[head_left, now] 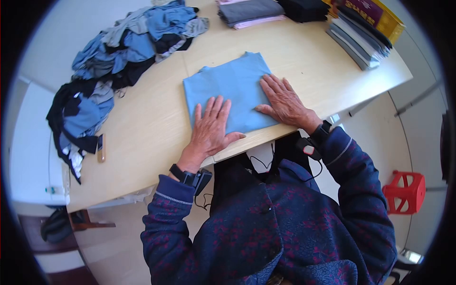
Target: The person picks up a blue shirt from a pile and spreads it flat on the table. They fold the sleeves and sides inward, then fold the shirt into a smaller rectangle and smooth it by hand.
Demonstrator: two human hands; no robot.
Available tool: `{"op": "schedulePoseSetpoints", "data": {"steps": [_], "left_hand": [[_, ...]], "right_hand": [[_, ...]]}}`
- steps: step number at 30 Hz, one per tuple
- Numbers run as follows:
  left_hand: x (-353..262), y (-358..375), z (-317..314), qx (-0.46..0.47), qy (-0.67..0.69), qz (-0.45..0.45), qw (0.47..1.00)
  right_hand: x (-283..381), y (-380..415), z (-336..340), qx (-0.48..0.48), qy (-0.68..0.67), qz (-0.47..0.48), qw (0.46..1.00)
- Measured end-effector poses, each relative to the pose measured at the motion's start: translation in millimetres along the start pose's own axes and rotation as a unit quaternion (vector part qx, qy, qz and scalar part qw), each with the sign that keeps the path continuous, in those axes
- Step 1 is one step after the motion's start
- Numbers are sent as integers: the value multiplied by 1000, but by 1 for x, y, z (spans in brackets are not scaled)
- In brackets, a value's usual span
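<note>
A light blue garment (230, 88), folded into a flat rectangle, lies near the front edge of the table. My left hand (210, 127) rests flat on its lower left part, fingers spread. On its right side, my right hand (284, 102) also lies flat with the thumb held apart from the fingers. Neither hand grips anything. Two small bumps of cloth stick out along the far edge of the garment, at its corners. What kind of garment it is cannot be made out.
A loose heap of blue, grey and black clothes (137, 40) runs along the table's left side, with a small wooden-handled object (101, 148) beside it. Folded stacks (251, 12) stand at the back, and more grey ones (354, 42) at right by a yellow box (392, 23). A red stool (404, 192) stands on the floor.
</note>
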State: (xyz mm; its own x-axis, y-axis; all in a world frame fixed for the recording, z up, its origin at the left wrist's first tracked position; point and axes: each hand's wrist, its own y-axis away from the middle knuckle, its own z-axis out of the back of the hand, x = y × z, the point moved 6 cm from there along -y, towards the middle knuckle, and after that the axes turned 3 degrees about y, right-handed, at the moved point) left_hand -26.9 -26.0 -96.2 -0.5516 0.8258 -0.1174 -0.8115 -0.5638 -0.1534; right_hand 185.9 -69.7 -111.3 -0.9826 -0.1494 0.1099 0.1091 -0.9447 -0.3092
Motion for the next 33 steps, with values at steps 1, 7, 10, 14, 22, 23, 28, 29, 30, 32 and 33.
{"op": "schedulePoseSetpoints", "data": {"steps": [1,7,10,14,22,23,28,29,30,32,33], "left_hand": [[-3,0,1,11,4,16,1000],[-51,-16,17,-90,21,-35,995],[-40,-21,-1,-63,13,-1,998],[-32,-18,-8,-69,21,18,997],[-31,-15,-8,-87,23,22,996],[-32,-16,-7,-87,23,19,996],[-32,-17,-6,-46,59,20,997],[-31,-17,-8,-36,74,24,996],[-30,-18,-9,-19,67,21,997],[-30,-16,-13,-13,40,18,999],[-30,-16,-13,-11,26,15,999]], "right_hand": [[2,-1,1,2,-2,1,1000],[3,-2,3,9,-1,2,1000],[4,-2,4,13,6,4,1000],[4,0,1,25,11,0,1000],[4,-3,3,16,14,8,1000],[3,-3,2,19,14,8,1000],[4,-2,5,20,6,0,1000],[4,-1,5,22,2,-2,1000],[4,-1,5,26,0,-5,1000],[3,-1,3,25,-3,-2,1000],[4,-2,4,24,-3,-2,1000]]}}
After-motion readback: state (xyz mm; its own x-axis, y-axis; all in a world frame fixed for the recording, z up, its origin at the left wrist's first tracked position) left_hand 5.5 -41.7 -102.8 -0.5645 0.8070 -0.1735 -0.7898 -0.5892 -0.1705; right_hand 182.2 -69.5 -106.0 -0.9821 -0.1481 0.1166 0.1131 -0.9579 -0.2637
